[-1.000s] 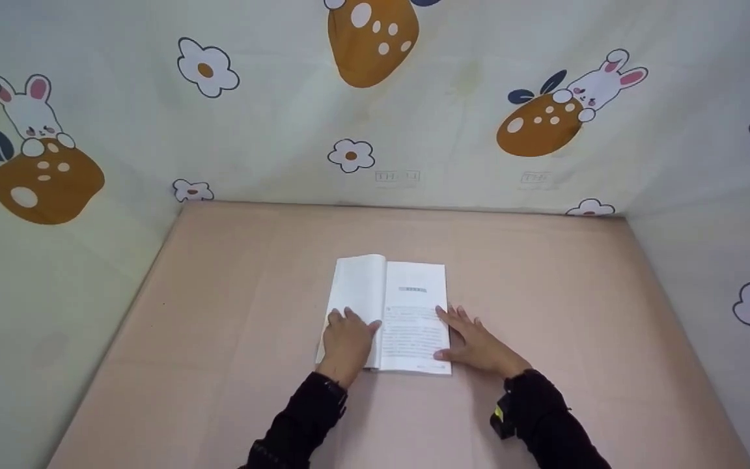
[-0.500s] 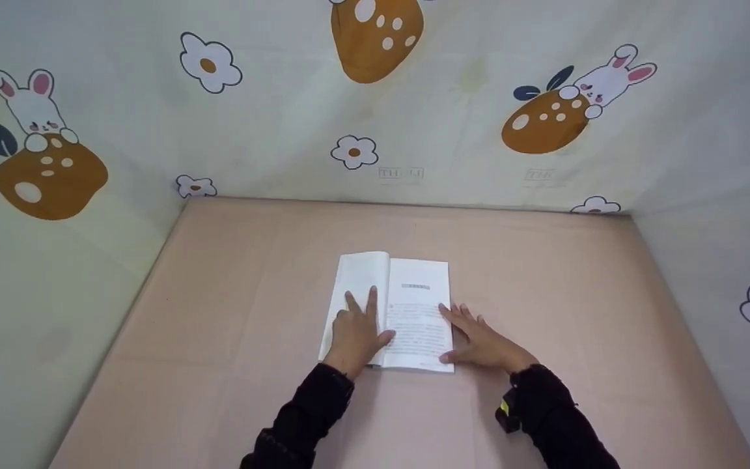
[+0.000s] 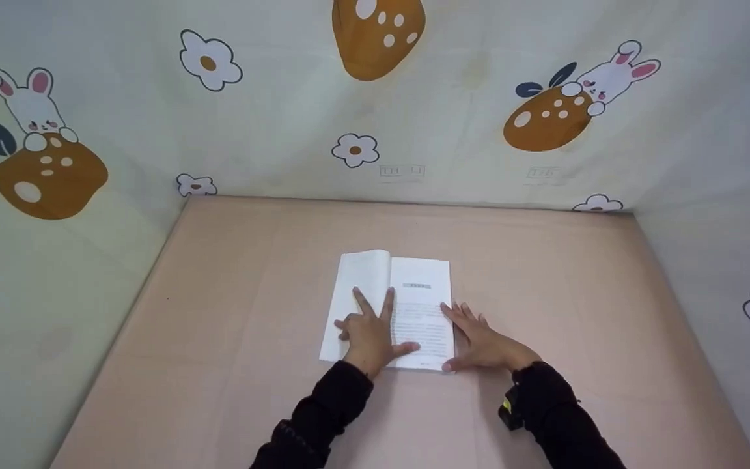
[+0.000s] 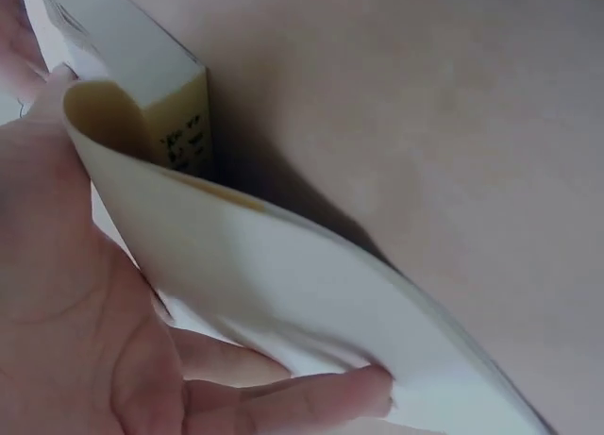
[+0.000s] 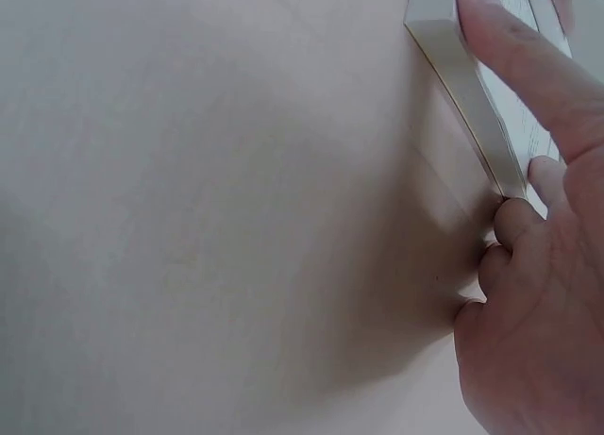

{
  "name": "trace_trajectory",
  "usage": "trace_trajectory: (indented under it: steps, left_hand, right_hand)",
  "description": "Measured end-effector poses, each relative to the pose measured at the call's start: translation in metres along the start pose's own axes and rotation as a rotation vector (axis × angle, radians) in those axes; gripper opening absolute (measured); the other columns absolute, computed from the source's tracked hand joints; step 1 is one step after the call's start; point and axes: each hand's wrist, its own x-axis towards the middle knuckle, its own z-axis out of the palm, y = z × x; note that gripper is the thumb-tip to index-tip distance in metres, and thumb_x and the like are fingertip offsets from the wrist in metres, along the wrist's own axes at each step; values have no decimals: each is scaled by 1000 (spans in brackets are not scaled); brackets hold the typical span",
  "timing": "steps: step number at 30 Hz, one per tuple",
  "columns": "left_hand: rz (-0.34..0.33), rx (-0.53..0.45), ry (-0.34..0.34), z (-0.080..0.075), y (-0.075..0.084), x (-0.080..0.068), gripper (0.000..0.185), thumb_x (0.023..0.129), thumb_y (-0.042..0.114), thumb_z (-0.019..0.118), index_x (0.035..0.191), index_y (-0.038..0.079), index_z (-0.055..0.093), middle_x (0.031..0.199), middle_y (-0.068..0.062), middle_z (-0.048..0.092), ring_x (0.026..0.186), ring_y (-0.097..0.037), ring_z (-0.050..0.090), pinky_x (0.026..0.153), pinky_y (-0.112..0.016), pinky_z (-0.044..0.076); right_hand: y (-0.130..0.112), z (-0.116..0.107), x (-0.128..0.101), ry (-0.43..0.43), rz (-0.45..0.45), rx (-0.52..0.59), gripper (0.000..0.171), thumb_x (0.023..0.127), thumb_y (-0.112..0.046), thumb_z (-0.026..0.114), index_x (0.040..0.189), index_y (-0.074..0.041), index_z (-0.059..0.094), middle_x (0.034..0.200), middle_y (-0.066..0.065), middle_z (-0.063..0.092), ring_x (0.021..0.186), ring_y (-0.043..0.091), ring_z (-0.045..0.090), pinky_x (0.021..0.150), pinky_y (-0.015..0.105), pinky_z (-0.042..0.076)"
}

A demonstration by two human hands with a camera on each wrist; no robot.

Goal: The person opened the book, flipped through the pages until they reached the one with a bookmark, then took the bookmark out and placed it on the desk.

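Note:
An open book (image 3: 422, 272) lies on the table, its right page printed with lines of text and a small grey heading. My left hand (image 3: 371, 337) rests over the spine with two fingers stretched up along the left leaf and the thumb out across the right page. In the left wrist view the left-hand leaves (image 4: 283, 265) bow up away from the thick page block (image 4: 142, 48), fingertips pressed on them. At the right edge sits my right hand (image 3: 482, 344), thumb on the lower corner and index fingertip on the page. Its other fingers (image 5: 517, 223) stand beside the book's edge.
A beige-pink tabletop (image 3: 251, 280) spreads around the book. Pale fabric walls (image 3: 271, 117) with bunny, fruit and flower prints enclose it at the back and both sides. A dark device (image 3: 510, 409) is strapped at the right wrist.
My left hand has slid right from the left leaf to the spine, its fingers spreading out and its thumb reaching onto the right page. The right hand has stayed at the book's right edge.

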Motion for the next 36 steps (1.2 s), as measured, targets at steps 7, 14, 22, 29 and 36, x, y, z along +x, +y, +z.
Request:
trace_trajectory:
  steps: [7,14,22,29,36]
  left_hand:
    - [39,27,-45,-6,4,-2,105,61,95,16,149,38,10,146,-29,28,117,-39,54,67,-39,56]
    - [50,39,-47,-5,5,-2,101,62,95,14,147,43,7,146,-29,28,132,-38,37,62,-34,54]
    - [60,29,-45,-3,7,-4,95,64,92,13,147,45,6,146,-30,28,127,-39,44,60,-32,54]
    - [55,-144,-147,-16,1,-6,103,60,93,31,147,41,14,148,-32,21,106,-44,59,70,-39,57]
    - [98,-394,-217,-25,-10,-7,121,48,82,65,149,31,21,147,-38,12,92,-43,64,92,-62,42]
  right_hand:
    - [-1,1,-1,20,20,-3,111,68,-39,80,150,-7,13,153,26,-1,141,40,-8,112,58,-4]
    - [-3,2,-3,42,37,-11,108,69,-41,79,150,-8,15,153,27,1,141,41,-6,112,58,-2]
    - [-4,6,-1,101,35,-49,103,70,-42,78,147,-5,22,152,28,9,141,42,0,112,60,0]
    - [-11,11,2,158,83,-69,94,72,-40,76,145,-6,29,152,25,16,142,40,6,113,57,4]
    - [-16,11,4,213,105,-99,72,83,-32,68,143,-7,35,150,24,24,141,38,15,113,56,10]
